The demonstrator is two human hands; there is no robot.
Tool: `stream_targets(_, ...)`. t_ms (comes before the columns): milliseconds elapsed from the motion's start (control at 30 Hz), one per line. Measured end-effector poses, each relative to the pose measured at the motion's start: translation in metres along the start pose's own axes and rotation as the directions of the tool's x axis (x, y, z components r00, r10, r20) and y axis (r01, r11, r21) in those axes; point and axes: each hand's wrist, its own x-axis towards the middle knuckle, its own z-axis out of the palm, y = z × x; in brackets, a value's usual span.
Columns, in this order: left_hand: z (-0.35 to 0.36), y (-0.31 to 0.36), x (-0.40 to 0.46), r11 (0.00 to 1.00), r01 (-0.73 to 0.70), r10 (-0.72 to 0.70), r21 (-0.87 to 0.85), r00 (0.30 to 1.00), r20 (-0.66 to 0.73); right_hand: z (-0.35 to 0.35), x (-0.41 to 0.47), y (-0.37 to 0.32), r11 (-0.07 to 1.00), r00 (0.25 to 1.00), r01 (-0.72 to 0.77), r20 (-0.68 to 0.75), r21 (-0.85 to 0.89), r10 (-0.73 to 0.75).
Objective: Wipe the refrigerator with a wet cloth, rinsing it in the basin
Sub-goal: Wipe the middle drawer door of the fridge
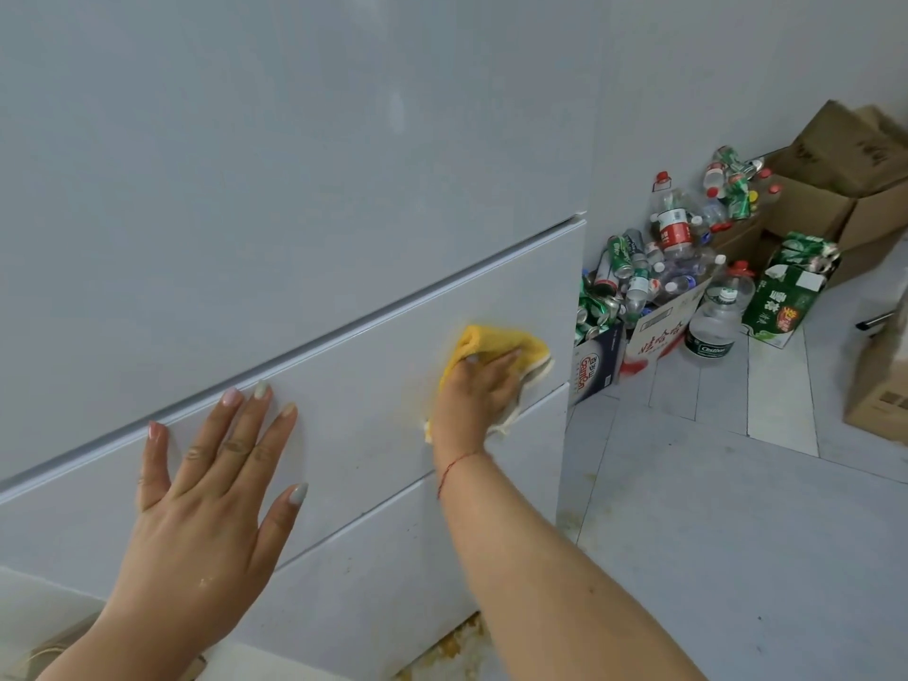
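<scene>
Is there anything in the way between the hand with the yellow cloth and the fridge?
No. The right hand presses the yellow cloth straight against the refrigerator drawer front. Only the cloth lies between them. The left hand rests flat on the same panel, well aside.

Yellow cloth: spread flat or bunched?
Bunched. The yellow cloth sits crumpled in folds under the right hand, pressed against the refrigerator drawer front.

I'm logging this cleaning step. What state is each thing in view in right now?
refrigerator: drawers closed, front being wiped.
yellow cloth: bunched, pressed on the drawer front.
right hand: holds the cloth against the drawer.
left hand: flat, fingers spread on the drawer front.
bottles and cans: piled in open boxes, many crushed.
cardboard boxes: open, stacked by the wall.
floor: yellowish specks beside the refrigerator base.
</scene>
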Motion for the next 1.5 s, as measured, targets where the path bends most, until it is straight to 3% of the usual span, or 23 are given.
stream_targets(100, 0.001, 0.000, 0.000, 1.000, 0.003, -0.003, 0.012, 1.000, 0.002, 0.011, -0.040, 0.020, 0.968, 0.971, 0.223, 0.113, -0.118, -0.210)
stream_targets(167, 0.002, 0.001, 0.000, 1.000, 0.005, -0.005, 0.018, 1.000, -0.005, 0.006, -0.042, 0.026, 0.914, 0.948, 0.318, 0.116, -0.251, -0.298)
stream_targets(233, 0.003, 0.002, -0.001, 1.000, 0.002, -0.002, 0.025, 1.000, -0.022, -0.004, -0.028, 0.023, 0.856, 0.930, 0.364, 0.090, -0.366, -0.357)
stream_targets(333, 0.007, 0.001, -0.002, 0.999, -0.023, 0.026, 0.045, 0.998, -0.060, -0.014, -0.004, 0.001, 0.851, 0.928, 0.358, 0.046, -0.384, -0.370)
stream_targets(533, 0.012, -0.001, 0.000, 0.997, -0.041, 0.049, 0.072, 0.993, -0.111, -0.028, 0.057, -0.046, 0.952, 0.960, 0.232, -0.112, -0.202, -0.257)
stream_targets(800, 0.012, -0.002, 0.001, 0.996, -0.039, 0.046, 0.077, 0.995, -0.091, -0.037, 0.092, -0.022, 0.982, 0.969, -0.184, -0.161, 0.048, 0.189)
stream_targets(933, 0.012, -0.005, 0.000, 0.995, -0.052, 0.058, 0.088, 0.996, -0.065, -0.007, 0.057, 0.020, 0.875, 0.887, -0.432, -0.069, 0.220, 0.456)
stream_targets(1000, 0.012, -0.006, 0.000, 0.994, -0.056, 0.062, 0.090, 0.996, -0.065, 0.021, 0.062, 0.078, 0.848, 0.846, -0.518, -0.074, 0.114, 0.527)
stream_targets(1100, 0.012, -0.007, 0.000, 0.995, -0.058, 0.063, 0.083, 0.996, -0.066, 0.066, 0.062, 0.172, 0.729, 0.793, -0.604, 0.153, 0.322, 0.589)
stream_targets(1167, 0.011, -0.008, -0.001, 0.995, -0.056, 0.061, 0.084, 0.996, -0.058, 0.084, 0.004, 0.162, 0.630, 0.715, -0.691, 0.208, 0.354, 0.668)
stream_targets(1233, 0.011, -0.009, -0.001, 0.994, -0.059, 0.063, 0.090, 0.997, -0.042, 0.076, -0.054, 0.102, 0.561, 0.642, -0.764, 0.295, 0.317, 0.707)
stream_targets(1333, 0.008, -0.012, -0.001, 0.994, -0.063, 0.065, 0.091, 0.998, -0.019, 0.057, -0.074, 0.061, 0.467, 0.613, -0.784, 0.391, 0.409, 0.687)
stream_targets(1400, 0.006, -0.011, 0.000, 0.994, -0.075, 0.075, 0.082, 0.997, -0.006, 0.046, -0.059, 0.051, 0.521, 0.659, -0.749, 0.377, 0.408, 0.651)
stream_targets(1500, -0.002, -0.010, -0.003, 0.996, -0.079, 0.080, 0.027, 0.997, -0.022, 0.026, -0.020, 0.036, 0.698, 0.793, -0.602, 0.185, 0.388, 0.581)
